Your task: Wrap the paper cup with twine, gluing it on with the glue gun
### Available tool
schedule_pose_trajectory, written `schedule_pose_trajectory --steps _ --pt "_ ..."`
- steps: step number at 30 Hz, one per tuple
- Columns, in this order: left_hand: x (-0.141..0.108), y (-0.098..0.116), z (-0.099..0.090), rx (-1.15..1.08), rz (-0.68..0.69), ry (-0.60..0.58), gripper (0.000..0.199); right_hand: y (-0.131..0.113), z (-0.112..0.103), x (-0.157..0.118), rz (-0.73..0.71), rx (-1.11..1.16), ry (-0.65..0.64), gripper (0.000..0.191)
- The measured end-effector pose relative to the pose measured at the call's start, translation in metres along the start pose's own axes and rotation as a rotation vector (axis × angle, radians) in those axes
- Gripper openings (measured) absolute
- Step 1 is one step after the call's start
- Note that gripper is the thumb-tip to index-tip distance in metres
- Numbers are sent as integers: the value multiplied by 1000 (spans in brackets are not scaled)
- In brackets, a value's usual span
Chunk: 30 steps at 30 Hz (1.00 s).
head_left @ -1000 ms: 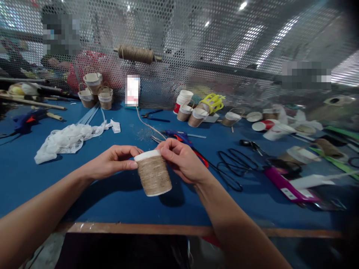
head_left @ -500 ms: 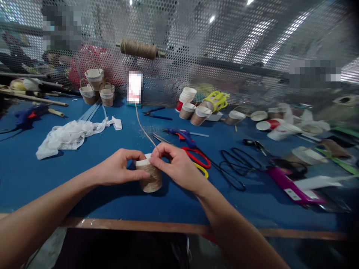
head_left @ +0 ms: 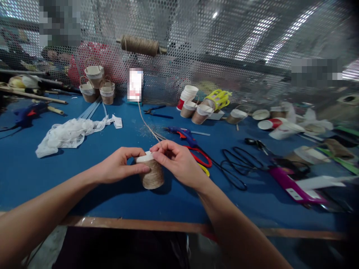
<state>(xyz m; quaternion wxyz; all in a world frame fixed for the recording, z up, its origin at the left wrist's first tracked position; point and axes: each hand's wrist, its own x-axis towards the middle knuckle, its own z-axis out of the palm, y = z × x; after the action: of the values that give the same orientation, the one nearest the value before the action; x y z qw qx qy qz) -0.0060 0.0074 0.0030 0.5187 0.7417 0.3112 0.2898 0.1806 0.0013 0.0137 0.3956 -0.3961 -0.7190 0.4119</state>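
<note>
A paper cup (head_left: 153,175) wrapped in brown twine, with a bare white band at its rim, tilts slightly just above or on the blue table; contact is unclear. My left hand (head_left: 120,166) grips its left side, thumb on the twine wrap and fingers inside the mouth. At the right of the rim, my right hand (head_left: 179,162) has thumb and fingers pinched together on the loose twine (head_left: 146,121). That strand runs back towards the phone (head_left: 135,85). The exact pinch point is hidden behind my fingers.
A twine spool (head_left: 139,45) hangs on the mesh. Twine-covered baskets (head_left: 89,92) and white lace (head_left: 66,134) stand left. Beyond my right hand lie scissors (head_left: 203,154), a glue gun (head_left: 182,135), pliers (head_left: 159,113), cords and a purple power strip (head_left: 291,186).
The twine strand has shifted, and its near end now goes behind my right fingers. My right hand has moved slightly right along the rim. My left hand keeps its grip on the cup.
</note>
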Motion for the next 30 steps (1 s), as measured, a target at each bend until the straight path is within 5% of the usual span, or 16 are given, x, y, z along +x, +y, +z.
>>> schedule_pose_trajectory --steps 21,27,30 --pt "-1 4 6 64 -51 67 15 -3 6 -4 -142 -377 2 17" --pt "2 1 5 17 1 111 13 -3 6 -3 -308 -380 71 13" --pt "4 -3 2 43 -14 163 12 1 -4 4 -274 -403 167 14"
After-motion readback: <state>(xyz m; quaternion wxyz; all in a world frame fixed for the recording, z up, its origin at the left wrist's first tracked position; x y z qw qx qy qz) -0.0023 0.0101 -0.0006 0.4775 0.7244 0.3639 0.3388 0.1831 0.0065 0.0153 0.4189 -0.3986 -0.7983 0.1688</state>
